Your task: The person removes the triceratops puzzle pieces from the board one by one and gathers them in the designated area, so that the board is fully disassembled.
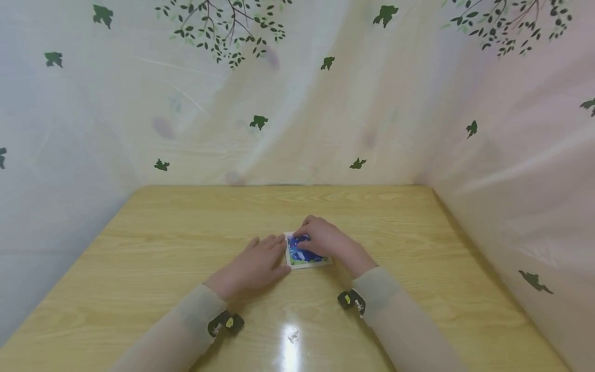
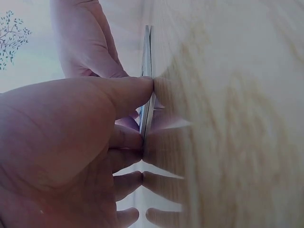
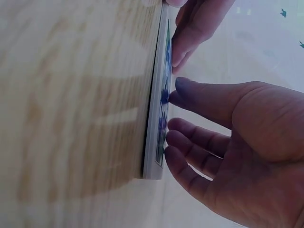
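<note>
Pale backdrop (image 1: 297, 98) behind and down both sides, printed with leafy branches (image 1: 232, 31) across the top and scattered dark green leaves (image 1: 258, 122). Light wood-grain worktop (image 1: 139, 237) in front of me, glare spot on the near part. Person's two forearms reach in over it, beige sleeves (image 1: 172, 330) on both.

Left hand (image 1: 257, 263): palm down at the left side of a square picture tile (image 1: 306, 257). Fingers extended, a bit spread, thumb held out wide; thumb touches the tile's near left corner, fingertips by its far left edge. Right hand (image 1: 327, 240): arched over the tile's right part, fingers loosely bent, tips touching the picture face, thumb and index apart with some picture showing between.

Tile lies flat on the worktop, between the hands, around mid-width. White border, blue picture, green strip along the near side; part of it hidden under the right hand. From the side, a pale, thin edge.

Smallest: black wrist cameras (image 1: 225, 324), one per cuff, yellow mark on each.
</note>
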`<act>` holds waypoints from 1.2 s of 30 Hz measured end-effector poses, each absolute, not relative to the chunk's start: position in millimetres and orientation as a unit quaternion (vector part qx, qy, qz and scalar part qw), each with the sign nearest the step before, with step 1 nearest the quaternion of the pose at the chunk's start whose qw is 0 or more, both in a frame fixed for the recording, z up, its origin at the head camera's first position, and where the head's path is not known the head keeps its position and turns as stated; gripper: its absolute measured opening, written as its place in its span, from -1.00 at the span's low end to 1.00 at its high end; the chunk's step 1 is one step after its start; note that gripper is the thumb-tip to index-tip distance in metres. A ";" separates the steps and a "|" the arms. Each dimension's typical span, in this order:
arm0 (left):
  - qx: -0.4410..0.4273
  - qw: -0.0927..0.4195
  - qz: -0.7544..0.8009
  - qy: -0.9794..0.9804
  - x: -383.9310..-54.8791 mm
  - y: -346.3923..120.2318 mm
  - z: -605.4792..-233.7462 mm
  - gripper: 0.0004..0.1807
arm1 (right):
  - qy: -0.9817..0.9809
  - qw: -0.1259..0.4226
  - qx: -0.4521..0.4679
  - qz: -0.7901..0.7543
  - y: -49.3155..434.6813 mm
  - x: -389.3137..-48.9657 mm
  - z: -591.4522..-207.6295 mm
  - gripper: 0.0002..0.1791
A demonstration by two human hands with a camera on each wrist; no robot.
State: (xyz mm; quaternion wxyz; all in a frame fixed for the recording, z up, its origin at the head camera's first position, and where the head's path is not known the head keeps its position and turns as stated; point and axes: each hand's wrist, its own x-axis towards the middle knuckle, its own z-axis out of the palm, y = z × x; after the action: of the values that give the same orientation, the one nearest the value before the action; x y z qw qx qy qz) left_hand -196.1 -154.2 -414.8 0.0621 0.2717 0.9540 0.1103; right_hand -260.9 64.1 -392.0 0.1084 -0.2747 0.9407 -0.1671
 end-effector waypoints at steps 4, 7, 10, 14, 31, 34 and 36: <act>0.271 0.061 0.108 0.954 -196.9 -154.4 -416.0 -0.19 | 0.938 0.111 -0.271 -0.183 64.6 -264.1 -393.5 -0.62; 0.269 0.062 0.107 0.955 -196.9 -154.5 -416.4 -0.19 | 0.934 0.116 -0.265 -0.210 66.4 -269.2 -397.9 -0.63; 0.267 0.067 0.106 0.955 -196.4 -154.7 -416.2 -0.18 | 0.930 0.122 -0.258 -0.232 67.3 -272.6 -401.1 -0.65; 0.266 0.070 0.111 0.955 -196.3 -154.7 -416.5 -0.18 | 0.928 0.124 -0.255 -0.243 66.0 -274.4 -403.0 -0.67; 0.266 0.067 0.108 0.956 -196.8 -154.3 -415.9 -0.17 | 0.926 0.126 -0.221 -0.278 57.8 -276.6 -404.0 -0.76; 0.266 0.069 0.109 0.955 -196.8 -154.2 -415.4 -0.17 | 0.924 0.125 -0.216 -0.289 57.9 -275.9 -403.6 -0.79; 0.268 0.067 0.111 0.955 -196.8 -154.2 -415.3 -0.17 | 0.923 0.122 -0.211 -0.298 58.3 -275.7 -403.5 -0.82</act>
State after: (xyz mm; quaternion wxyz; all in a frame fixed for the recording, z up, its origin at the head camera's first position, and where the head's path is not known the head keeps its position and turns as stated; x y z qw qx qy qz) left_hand -196.8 -154.2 -415.3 0.0673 0.2679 0.9547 0.1110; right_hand -275.7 58.3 -403.5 0.1216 -0.2108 0.9229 -0.2983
